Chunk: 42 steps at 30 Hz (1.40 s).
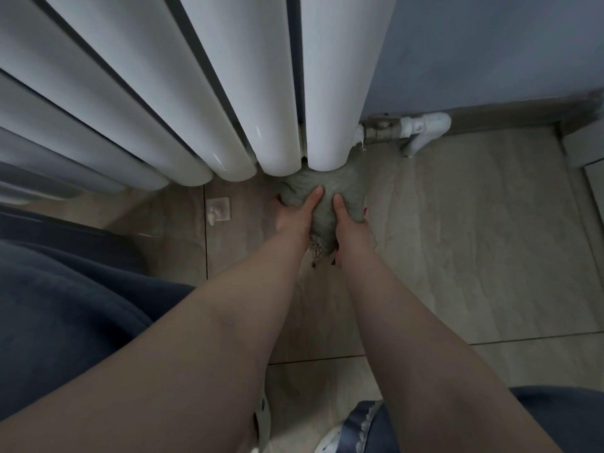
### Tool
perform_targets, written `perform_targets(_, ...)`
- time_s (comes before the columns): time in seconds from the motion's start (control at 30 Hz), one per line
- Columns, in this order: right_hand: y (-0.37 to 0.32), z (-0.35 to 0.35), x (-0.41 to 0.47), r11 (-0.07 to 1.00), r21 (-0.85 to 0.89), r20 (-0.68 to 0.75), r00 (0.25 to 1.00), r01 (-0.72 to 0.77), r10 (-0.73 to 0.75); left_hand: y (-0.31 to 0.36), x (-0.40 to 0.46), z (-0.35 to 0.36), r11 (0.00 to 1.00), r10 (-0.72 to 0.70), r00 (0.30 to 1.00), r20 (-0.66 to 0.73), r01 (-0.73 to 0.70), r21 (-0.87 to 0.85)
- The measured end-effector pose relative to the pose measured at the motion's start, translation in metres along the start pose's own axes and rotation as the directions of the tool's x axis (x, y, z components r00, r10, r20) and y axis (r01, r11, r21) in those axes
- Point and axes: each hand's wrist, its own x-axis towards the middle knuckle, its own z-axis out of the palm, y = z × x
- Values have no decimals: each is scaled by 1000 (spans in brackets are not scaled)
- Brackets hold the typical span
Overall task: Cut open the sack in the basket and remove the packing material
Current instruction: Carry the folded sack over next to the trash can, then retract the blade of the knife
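Observation:
A grey-green woven sack [327, 194] lies on the tiled floor, its far end tucked under the bottom of a white radiator [248, 93]. My left hand [295, 212] grips its left side, thumb on top. My right hand [348, 217] grips its right side, thumb on top as well. The sack's frayed, gathered near end [318, 248] shows between my wrists. No basket and no cutting tool are in view.
The radiator's tall white columns fill the upper left. A valve and white pipe [411, 129] run along the grey wall to the right. A small white fitting [217, 210] lies on the floor to the left. Dark blue fabric [65, 305] covers the lower left.

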Motion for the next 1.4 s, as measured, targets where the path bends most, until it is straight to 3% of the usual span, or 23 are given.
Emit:
perform_targets(0.13, -7, -3, -2, 993, -113, 13, 1000, -16, 18, 1, 6, 0, 999, 32, 1000, 0, -32, 43)
perform_targets(0.37, -10, -4, -1, 993, -106, -15, 999, -45, 43, 3, 7, 5, 997, 19, 1000, -1, -19, 76)
perform_targets(0.5, -13, -17, -21, 979, -173, -129, 988, -105, 83, 12, -13, 0, 979, -59, 994, -89, 75, 188)
perform_targets(0.63, -26, -35, -60, 951, -229, -331, 936, -206, 122, 38, -56, -10, 900, -145, 960, -242, 229, 372)
perform_targets(0.73, -39, -54, -103, 941, -274, -304, 946, -197, 110, 60, -105, -23, 824, -232, 939, -253, 328, 463)
perform_targets(0.77, -46, -61, -124, 947, -278, -251, 964, -158, 87, 67, -124, -26, 820, -267, 943, -199, 331, 468)
perform_targets(0.83, -67, -70, -181, 985, -149, -106, 992, -90, 74, 88, -166, -35, 844, -317, 947, 49, 258, 470)
perform_targets(0.93, -105, -90, -284, 995, -50, 168, 982, -83, 90, 139, -257, -55, 842, -425, 804, 415, 183, 508)
perform_targets(1.0, -132, -110, -359, 991, -64, 322, 938, -114, 129, 179, -324, -78, 845, -431, 722, 541, 114, 522)
perform_targets(1.07, -157, -131, -435, 989, -73, 371, 918, -125, 143, 217, -382, -101, 843, -418, 687, 594, 51, 535)
perform_targets(1.13, -172, -151, -507, 991, -3, 338, 932, -136, 129, 247, -433, -120, 848, -386, 718, 579, 29, 529)
perform_targets(1.23, -177, -176, -596, 988, 138, 176, 984, -62, 37, 285, -499, -137, 828, -338, 728, 597, -70, 556)
perform_targets(1.4, -158, -196, -700, 945, 325, -124, 992, 45, -5, 307, -582, -157, 714, -431, 567, 702, -261, 650)
